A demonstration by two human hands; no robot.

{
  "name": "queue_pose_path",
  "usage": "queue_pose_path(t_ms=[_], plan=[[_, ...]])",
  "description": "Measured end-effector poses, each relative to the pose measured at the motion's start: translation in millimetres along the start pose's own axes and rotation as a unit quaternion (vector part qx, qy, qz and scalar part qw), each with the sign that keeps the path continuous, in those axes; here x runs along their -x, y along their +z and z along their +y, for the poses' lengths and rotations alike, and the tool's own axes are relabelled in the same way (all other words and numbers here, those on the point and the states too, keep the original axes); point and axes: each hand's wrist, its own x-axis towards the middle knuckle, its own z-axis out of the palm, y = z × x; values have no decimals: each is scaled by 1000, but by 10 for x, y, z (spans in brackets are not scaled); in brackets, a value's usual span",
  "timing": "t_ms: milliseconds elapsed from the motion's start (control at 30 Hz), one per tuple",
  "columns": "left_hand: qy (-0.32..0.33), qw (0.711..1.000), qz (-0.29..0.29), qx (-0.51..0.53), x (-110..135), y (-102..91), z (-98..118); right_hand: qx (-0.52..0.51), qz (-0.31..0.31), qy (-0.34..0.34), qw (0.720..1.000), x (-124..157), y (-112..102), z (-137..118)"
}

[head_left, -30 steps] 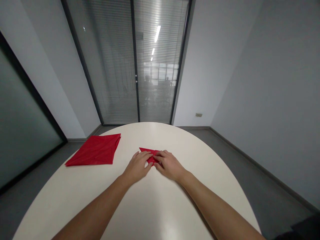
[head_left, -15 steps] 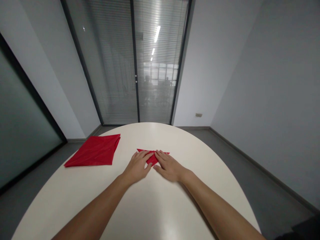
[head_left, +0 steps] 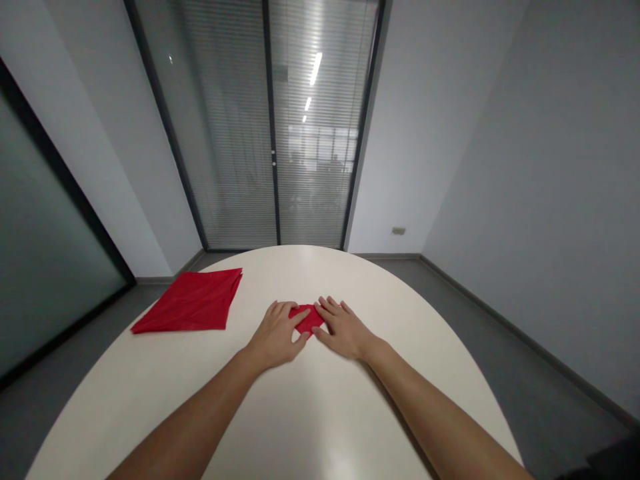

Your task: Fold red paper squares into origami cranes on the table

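A small folded piece of red paper (head_left: 309, 319) lies on the white round table (head_left: 300, 413) near its middle. My left hand (head_left: 277, 335) rests flat on the paper's left side, fingers stretched forward. My right hand (head_left: 344, 329) lies flat on its right side, fingers spread. Only a small red wedge shows between the two hands; the rest of the paper is under them.
A stack of larger red paper sheets (head_left: 193, 309) lies at the table's left, near its edge. Beyond the table are grey floor, a glass door with blinds (head_left: 270, 127) and grey walls.
The red paper's outer points, visible past my hands earlier, are now hidden or folded in. Both hands have drawn closer over it and flattened.
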Motion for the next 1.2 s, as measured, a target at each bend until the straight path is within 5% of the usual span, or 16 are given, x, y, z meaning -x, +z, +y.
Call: queue_pose_path(t_ms=[400,633,767,900,1200], plan=[[-33,999,-37,-21,9,50,-1,22,-13,75,997,-15,39,-61],[-28,999,-37,-6,21,35,-10,30,96,193,976,-77,43,100],[11,999,-38,23,1,-3,5,38,176,112,977,-61,-52,48],[22,998,-42,42,-16,-22,15,0,142,4,990,-31,-75,-139],[9,998,-46,34,1,-5,13,36,153,74,985,-55,-24,-24]])
